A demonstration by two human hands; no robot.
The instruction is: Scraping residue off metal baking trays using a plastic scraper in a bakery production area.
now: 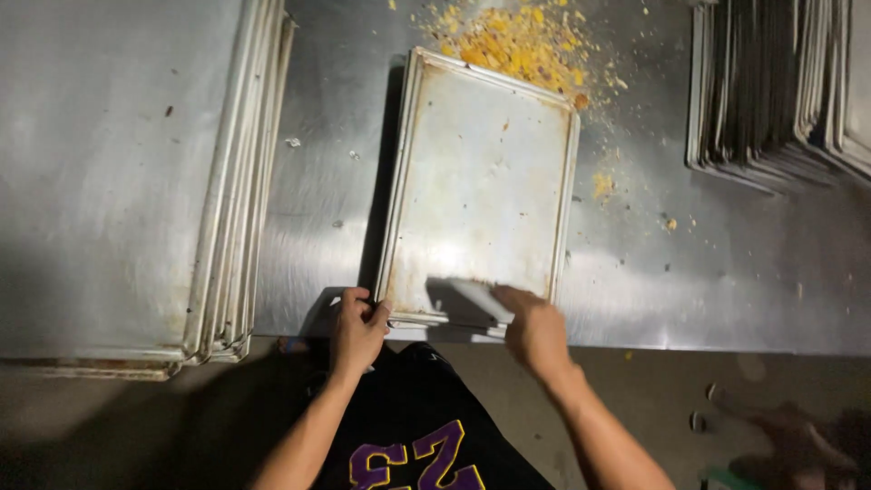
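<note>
A worn rectangular metal baking tray (481,181) lies on the steel table, its near short edge at the table's front. My left hand (357,328) grips the tray's near left corner. My right hand (535,331) holds a flat metal scraper (476,299), blurred by motion, with its blade laid on the tray's near end. Past the tray's far edge lies a heap of yellow-orange crumbs (508,41).
A tall stack of similar trays (218,181) fills the left of the steel table (635,281). Another stack of trays (780,91) leans at the back right. Loose crumbs (603,186) dot the table right of the tray. The floor below is dark.
</note>
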